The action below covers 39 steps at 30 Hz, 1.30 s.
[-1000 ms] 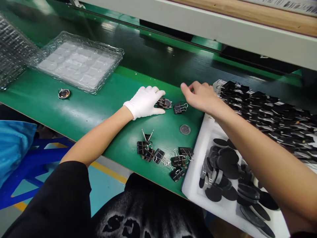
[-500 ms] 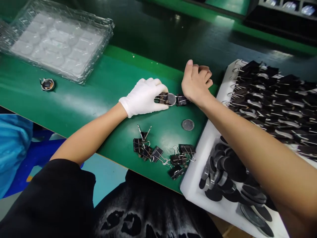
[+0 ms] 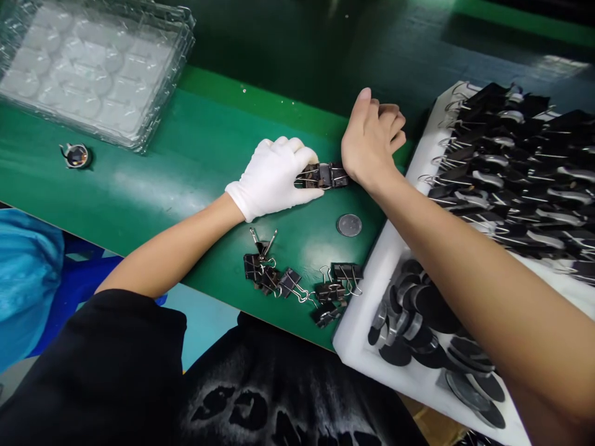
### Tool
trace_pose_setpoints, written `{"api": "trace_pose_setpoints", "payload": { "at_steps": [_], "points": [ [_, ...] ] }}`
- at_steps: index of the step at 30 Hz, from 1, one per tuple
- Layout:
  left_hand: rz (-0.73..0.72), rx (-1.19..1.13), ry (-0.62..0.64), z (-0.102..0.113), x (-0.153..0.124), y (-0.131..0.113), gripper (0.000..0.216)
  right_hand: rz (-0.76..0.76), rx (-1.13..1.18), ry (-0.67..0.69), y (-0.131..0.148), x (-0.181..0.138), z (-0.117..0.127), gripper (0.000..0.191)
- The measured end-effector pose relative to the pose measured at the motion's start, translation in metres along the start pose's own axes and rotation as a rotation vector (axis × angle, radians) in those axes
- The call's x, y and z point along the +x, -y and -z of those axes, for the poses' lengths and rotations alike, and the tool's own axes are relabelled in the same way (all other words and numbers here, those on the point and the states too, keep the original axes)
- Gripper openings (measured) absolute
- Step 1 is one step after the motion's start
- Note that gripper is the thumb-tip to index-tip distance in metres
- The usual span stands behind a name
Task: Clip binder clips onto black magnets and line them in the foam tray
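Note:
My left hand [image 3: 276, 176], in a white glove, is closed around a black binder clip [image 3: 310, 176], thumb and fingers on its two sides. This clip sits at the left edge of a small grey disc [image 3: 324, 176]. A second binder clip [image 3: 339, 174] lies over the disc's right side. The heel of my bare right hand [image 3: 372, 139] rests against that clip's far end; its fingers are loosely bent and hold nothing. Just below, another grey disc [image 3: 349, 225] lies flat on the green table [image 3: 153, 210]. Several loose binder clips [image 3: 289, 282] are scattered nearer me.
At the right stands a white foam tray [image 3: 356, 334] with rows of clipped discs [image 3: 515, 167] and a heap of loose dark discs [image 3: 418, 322]. A clear plastic tray [image 3: 162, 80] is at the upper left. A small round part [image 3: 77, 156] lies below it.
The right binder clip has moved left over the disc, pressed by the heel of my right hand. My left hand still grips its clip. The whole view has shifted slightly.

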<state>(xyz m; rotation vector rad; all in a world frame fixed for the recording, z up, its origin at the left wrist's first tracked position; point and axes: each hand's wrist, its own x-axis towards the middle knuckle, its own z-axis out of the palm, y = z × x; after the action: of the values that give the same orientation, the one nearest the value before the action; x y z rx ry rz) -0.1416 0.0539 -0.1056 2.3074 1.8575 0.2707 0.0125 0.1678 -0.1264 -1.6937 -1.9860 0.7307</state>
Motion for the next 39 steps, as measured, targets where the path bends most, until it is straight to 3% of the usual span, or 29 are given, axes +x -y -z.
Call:
{"api": "trace_pose_setpoints", "payload": {
  "at_steps": [9, 12, 14, 17, 19, 25, 31, 35, 39],
  "points": [
    [-0.037, 0.04, -0.049, -0.003, 0.0, 0.003, 0.053, 0.022, -0.045, -0.044, -0.009, 0.012, -0.011, 0.074],
    [-0.026, -0.01, -0.083, 0.002, -0.002, 0.005, 0.052, 0.044, 0.035, -0.032, -0.002, 0.012, 0.001, 0.072],
    [-0.014, -0.142, -0.077, 0.009, -0.004, 0.008, 0.051, 0.148, 0.162, 0.065, 0.003, 0.005, 0.019, 0.07],
    [0.02, -0.404, -0.081, 0.022, -0.008, 0.011, 0.049, 0.357, 0.308, 0.385, 0.007, -0.015, 0.054, 0.059],
    [0.048, -0.491, -0.108, 0.029, -0.011, 0.01, 0.049, 0.483, 0.301, 0.519, 0.005, -0.033, 0.072, 0.049],
    [-0.046, -0.408, -0.126, 0.026, -0.019, -0.003, 0.043, 0.622, 0.233, 0.321, -0.008, -0.067, 0.084, 0.023],
    [-0.237, -0.395, -0.258, 0.024, -0.025, -0.019, 0.022, 0.748, 0.286, 0.248, -0.018, -0.083, 0.089, 0.018],
    [-0.317, -0.508, -0.154, 0.027, -0.027, -0.023, 0.016, 0.785, 0.224, 0.292, -0.02, -0.093, 0.09, 0.019],
    [-0.263, -0.638, -0.025, 0.028, -0.027, -0.021, 0.025, 0.794, 0.229, 0.29, -0.022, -0.098, 0.089, 0.019]
  ]
}}
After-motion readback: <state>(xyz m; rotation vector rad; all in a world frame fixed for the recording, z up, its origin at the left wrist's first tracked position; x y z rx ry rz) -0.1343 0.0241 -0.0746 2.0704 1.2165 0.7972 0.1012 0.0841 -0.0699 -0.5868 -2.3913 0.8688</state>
